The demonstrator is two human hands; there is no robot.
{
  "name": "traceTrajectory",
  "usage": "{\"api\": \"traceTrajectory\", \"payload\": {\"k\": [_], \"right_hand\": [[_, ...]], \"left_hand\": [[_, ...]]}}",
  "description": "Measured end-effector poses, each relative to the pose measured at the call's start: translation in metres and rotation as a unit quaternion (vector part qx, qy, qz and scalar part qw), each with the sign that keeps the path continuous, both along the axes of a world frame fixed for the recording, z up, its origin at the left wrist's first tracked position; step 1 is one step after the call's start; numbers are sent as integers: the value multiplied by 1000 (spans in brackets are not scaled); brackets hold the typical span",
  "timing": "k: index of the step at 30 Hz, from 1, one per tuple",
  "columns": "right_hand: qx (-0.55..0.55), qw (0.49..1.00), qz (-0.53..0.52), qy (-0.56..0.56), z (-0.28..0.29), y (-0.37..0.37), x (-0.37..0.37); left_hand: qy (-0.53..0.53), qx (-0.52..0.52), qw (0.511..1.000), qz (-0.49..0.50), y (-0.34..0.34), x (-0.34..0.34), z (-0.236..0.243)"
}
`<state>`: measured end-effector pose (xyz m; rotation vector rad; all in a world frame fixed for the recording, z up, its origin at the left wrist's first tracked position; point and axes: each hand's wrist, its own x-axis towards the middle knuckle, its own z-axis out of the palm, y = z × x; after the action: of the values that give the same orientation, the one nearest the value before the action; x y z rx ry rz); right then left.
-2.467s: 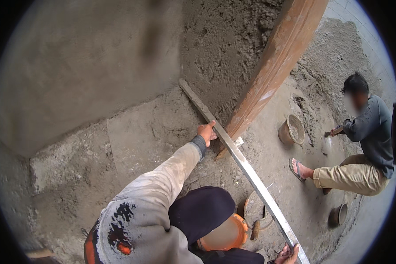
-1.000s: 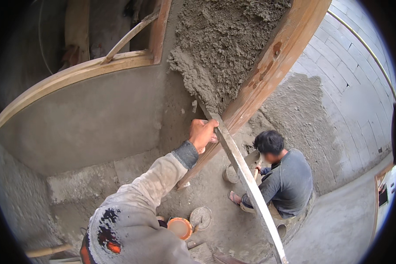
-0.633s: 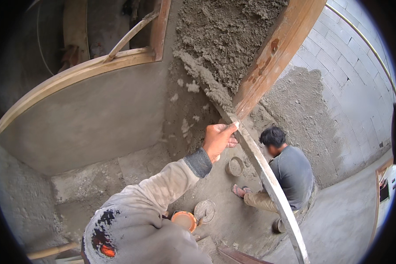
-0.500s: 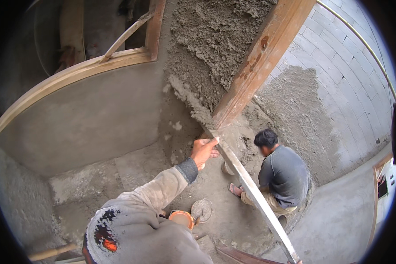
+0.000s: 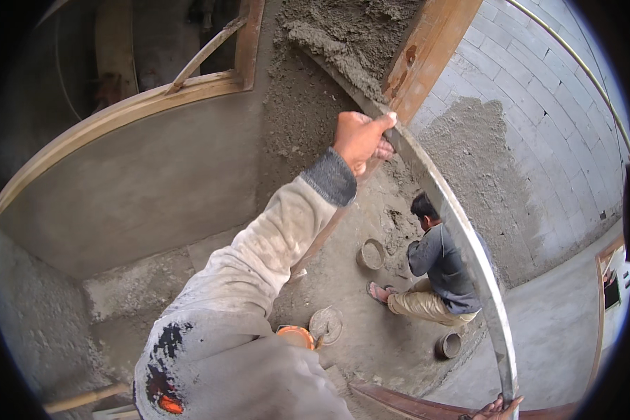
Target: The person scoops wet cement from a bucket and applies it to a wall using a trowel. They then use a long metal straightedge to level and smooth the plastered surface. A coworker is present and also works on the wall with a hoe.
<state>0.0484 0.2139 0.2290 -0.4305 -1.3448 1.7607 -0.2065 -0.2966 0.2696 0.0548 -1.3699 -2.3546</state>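
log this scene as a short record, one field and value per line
left hand: grips long bar near wooden post
right hand: grips bar's lower end, partly cut off
bar: slanted, mortar along its upper stretch
co-worker: low down beyond the bar, grey top
floor: orange tub, grey bucket

Single head-worn fisheye view, facing downward, left hand [image 5: 362,138] near, floor [image 5: 385,346] farther off
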Motion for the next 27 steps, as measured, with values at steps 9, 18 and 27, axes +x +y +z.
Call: {"api": "traceTrajectory", "payload": {"k": [9, 18, 27], "right_hand": [[69, 995, -19, 74, 82, 32, -26], [115, 992, -52, 26, 8, 44, 1], [63, 992, -57, 94, 84, 41, -20]], "left_hand": [[109, 18, 992, 53, 4, -12, 87], [-56, 73, 996, 16, 31, 19, -77], [97, -7, 994, 51, 26, -2, 59]]}}
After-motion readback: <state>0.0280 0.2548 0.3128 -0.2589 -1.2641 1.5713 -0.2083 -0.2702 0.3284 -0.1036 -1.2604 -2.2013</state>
